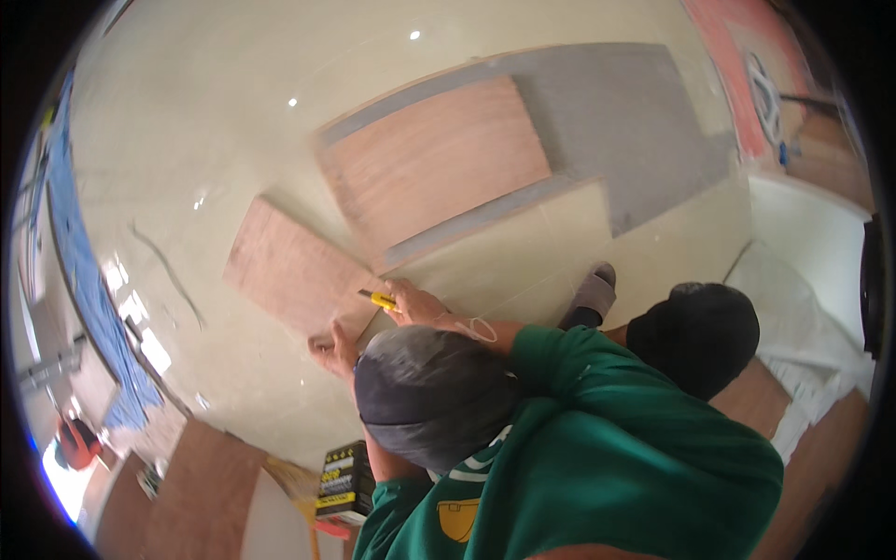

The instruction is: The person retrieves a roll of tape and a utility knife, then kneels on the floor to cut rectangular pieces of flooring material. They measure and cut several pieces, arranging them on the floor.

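Note:
A small pinkish-brown plywood board [294, 266] lies at an angle on the shiny floor in front of me. My left hand [336, 349] grips its near edge, thumb and fingers at the rim. In my right hand [416, 302] is a yellow utility knife [377, 299], its tip pointing left over the board's right corner. Beyond that corner, a larger plywood panel [443, 159] rests on a grey sheet [621, 121]. My knee hides part of my left forearm.
A black and yellow box [343, 481] stands near my left elbow. Blue sheeting [89, 271] runs along the far left, where another person [77, 442] appears small. A thin strip [168, 271] lies on the floor. White sheeting [793, 308] lies to the right, near my foot [595, 287].

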